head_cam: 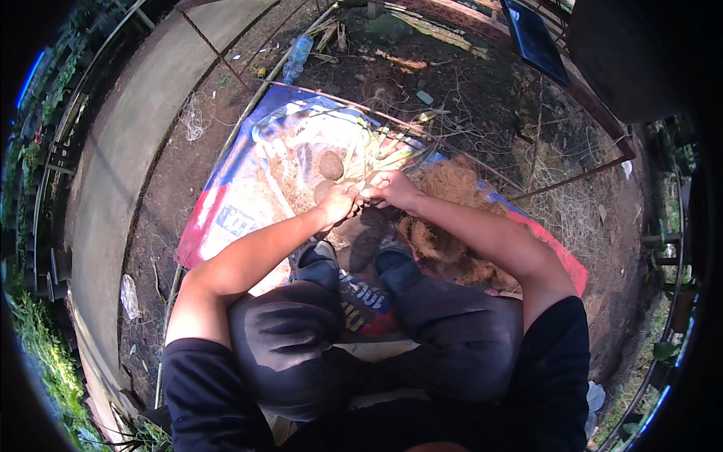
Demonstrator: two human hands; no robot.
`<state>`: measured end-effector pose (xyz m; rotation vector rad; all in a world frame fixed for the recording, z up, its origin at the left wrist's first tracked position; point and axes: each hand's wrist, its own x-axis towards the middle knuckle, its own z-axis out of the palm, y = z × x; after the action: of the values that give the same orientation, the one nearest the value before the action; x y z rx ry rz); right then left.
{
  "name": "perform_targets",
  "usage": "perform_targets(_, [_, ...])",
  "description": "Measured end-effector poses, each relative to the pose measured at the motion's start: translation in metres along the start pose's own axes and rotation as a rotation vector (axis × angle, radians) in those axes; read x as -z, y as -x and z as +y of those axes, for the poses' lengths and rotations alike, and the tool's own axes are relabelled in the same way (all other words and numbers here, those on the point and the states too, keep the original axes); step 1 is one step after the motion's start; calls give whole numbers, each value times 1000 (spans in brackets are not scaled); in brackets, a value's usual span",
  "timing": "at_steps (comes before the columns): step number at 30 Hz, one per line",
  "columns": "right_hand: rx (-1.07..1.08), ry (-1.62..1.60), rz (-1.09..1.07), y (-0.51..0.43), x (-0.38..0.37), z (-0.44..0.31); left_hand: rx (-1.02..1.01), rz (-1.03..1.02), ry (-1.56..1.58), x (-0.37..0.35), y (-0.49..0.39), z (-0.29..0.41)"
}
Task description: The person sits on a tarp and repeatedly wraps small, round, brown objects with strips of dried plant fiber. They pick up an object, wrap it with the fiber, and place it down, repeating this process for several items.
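Observation:
My left hand [340,202] and my right hand [391,190] meet in front of me, fingertips almost touching, with fingers pinched. Whatever lies between the fingers is too small and glare-washed to tell. Just beyond them green and pale leaf strips [387,148] fan out. A round brown ball [331,165] rests on the printed tarp [226,210] left of the strips, and a second one [323,191] is partly behind my left hand. Below my hands are dark, earthy lumps [370,240]. A heap of brown fibre [454,183] lies beside my right forearm.
My shoes [397,270] stand on the tarp. Past its top edge lie a plastic bottle [297,56] and tangled string [452,121]. A thin metal rod [350,104] crosses above the tarp. More string [565,209] lies at the right; a concrete path [121,135] runs along the left.

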<state>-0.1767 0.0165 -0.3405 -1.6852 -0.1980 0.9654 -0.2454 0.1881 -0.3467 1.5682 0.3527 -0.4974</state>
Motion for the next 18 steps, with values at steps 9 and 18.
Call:
perform_targets(9, [-79, -251, 351, -18, -23, 19, 76, 261, 119, 8, 2, -4])
perform_targets(18, [443, 912, 248, 4, 1, 17, 110, -91, 257, 5, 13, 8])
